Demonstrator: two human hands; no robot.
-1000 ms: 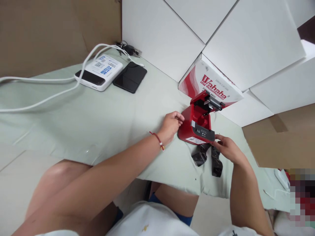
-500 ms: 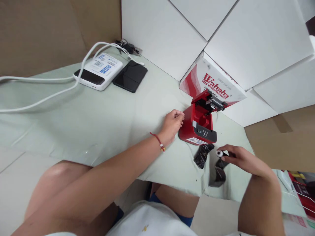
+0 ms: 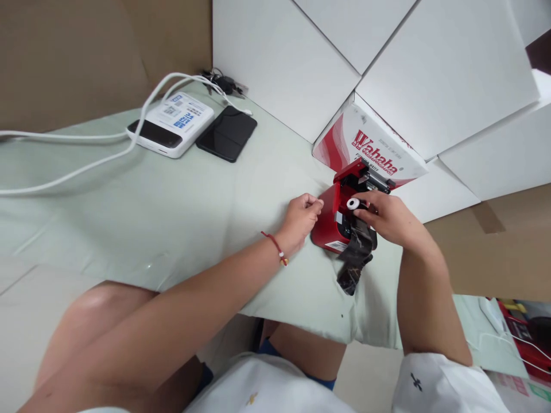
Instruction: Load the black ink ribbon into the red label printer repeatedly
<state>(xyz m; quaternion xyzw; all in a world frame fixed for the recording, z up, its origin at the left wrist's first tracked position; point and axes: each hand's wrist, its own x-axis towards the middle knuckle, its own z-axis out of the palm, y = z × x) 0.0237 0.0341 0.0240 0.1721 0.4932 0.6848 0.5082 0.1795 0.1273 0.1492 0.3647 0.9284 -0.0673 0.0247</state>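
A red label printer (image 3: 323,221) stands with its lid raised and its compartment exposed. My left hand (image 3: 302,219) is closed, its curled fingers resting by the printer's left wall; nothing shows in them. In my right hand (image 3: 385,215) a small roll with a white core (image 3: 353,203) is pinched, held over the open compartment. From this roll a dark, marbled strip (image 3: 358,252) hangs over the printer's front and onto the table cover. My right fingers partly hide the roll and the inside of the printer.
A white-and-red Wahaha carton (image 3: 365,140) stands behind the printer against stacked white boxes (image 3: 430,74). At the left lie a white power bank (image 3: 185,123) with a cable (image 3: 73,137), a black phone (image 3: 228,133) and keys (image 3: 226,83). The table's front edge is near my legs.
My right hand has carried the roll left and away from me, from beside the printer to above its open compartment. The strip now drapes over the printer's front. My left hand stays put.
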